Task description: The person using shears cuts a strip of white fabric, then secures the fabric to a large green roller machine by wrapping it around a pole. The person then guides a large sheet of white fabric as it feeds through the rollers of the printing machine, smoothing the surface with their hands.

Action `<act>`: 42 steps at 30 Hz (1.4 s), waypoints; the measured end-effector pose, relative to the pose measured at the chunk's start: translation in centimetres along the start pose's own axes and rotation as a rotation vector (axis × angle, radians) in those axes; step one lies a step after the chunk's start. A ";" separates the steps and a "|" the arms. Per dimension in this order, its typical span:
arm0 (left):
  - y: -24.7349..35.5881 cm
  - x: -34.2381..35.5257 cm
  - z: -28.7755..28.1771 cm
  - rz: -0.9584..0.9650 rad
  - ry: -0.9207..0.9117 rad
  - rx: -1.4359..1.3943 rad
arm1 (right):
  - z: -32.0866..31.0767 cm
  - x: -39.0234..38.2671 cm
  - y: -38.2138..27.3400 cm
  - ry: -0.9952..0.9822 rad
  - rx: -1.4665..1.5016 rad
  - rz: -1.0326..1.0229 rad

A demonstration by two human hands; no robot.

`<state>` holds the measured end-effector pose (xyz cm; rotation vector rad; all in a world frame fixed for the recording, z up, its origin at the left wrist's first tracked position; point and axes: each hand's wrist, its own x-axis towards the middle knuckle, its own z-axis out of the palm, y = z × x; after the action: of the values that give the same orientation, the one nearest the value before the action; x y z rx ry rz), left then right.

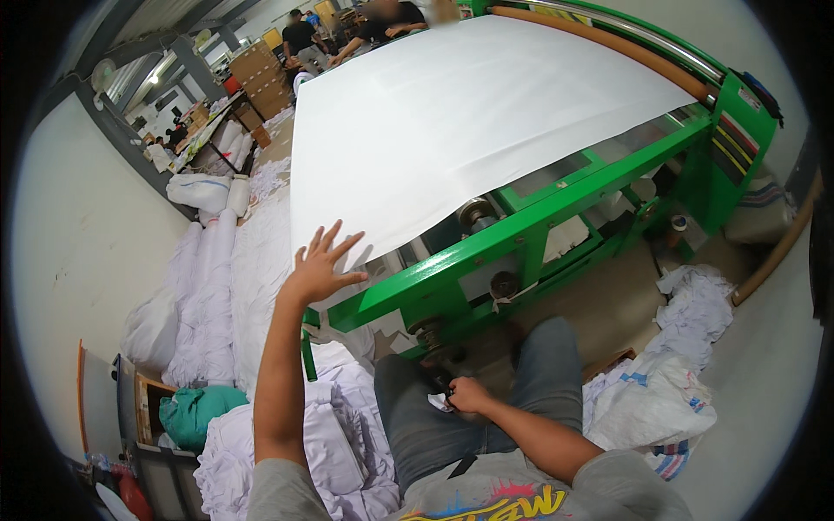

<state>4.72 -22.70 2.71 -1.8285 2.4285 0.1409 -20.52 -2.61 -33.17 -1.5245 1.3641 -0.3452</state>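
Head view: the left hand (pixel 320 267) is raised, fingers spread wide, palm resting on the near corner of the white fabric sheet (pixel 469 122) spread over the green machine frame (pixel 521 230). The right hand (pixel 467 395) is closed around a small white scrap (pixel 439 402) near the lap. White fabric piles (pixel 261 286) lie at left.

shirt (pixel 486 499): grey, short sleeves, bright print | trousers (pixel 417 417): blue-grey jeans | forearms bare
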 end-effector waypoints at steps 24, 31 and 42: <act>-3.1 13.4 -4.9 0.061 0.141 -0.275 | -2.1 -0.4 -2.4 -0.197 0.012 0.066; -3.7 41.1 -4.3 0.135 0.447 -0.313 | -2.3 0.3 -3.5 -0.329 0.062 0.075; -4.6 59.6 -2.0 -0.067 0.610 -0.020 | -1.1 -1.0 -4.0 -0.219 0.194 0.091</act>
<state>-7.26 -81.02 -3.38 -2.2108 2.7216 -0.4682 -19.43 -2.93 -29.09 -1.2950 1.1873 -0.2387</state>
